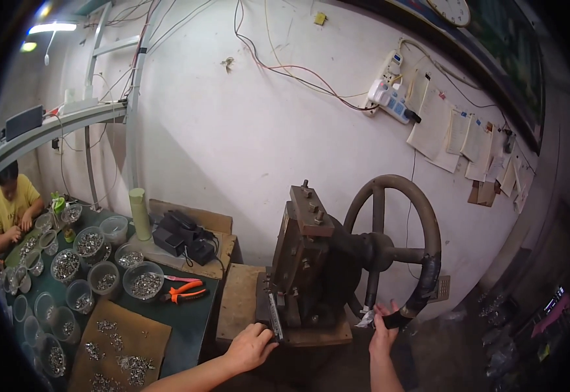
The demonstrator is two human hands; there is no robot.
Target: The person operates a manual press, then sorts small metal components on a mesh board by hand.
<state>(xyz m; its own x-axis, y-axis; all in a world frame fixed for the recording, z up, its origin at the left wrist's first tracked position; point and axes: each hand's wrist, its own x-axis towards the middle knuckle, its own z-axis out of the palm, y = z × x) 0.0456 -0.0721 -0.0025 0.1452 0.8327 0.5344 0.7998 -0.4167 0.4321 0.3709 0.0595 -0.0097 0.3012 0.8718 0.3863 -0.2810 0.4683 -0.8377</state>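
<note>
A dark, worn hand press (304, 255) stands in front of me with a big spoked handwheel (428, 219) on its right. My left hand (251, 346) is closed at the near end of a narrow metal strip (274, 315), which reaches up to the foot of the press. What the fingertips cover there is hidden. Low on the wheel, my right hand (383, 332) is closed around the black-wrapped part of the rim. A scrap of whitish wrapping (365, 319) hangs on the spoke beside that hand.
Left, a green table (190, 326) bears several clear tubs (146, 282) of small metal parts, orange-handled pliers (187, 293), a cardboard sheet (148, 333) with loose parts, black adapters (184, 238) and a green bottle (139, 215). A person in yellow (16, 202) sits at the far left.
</note>
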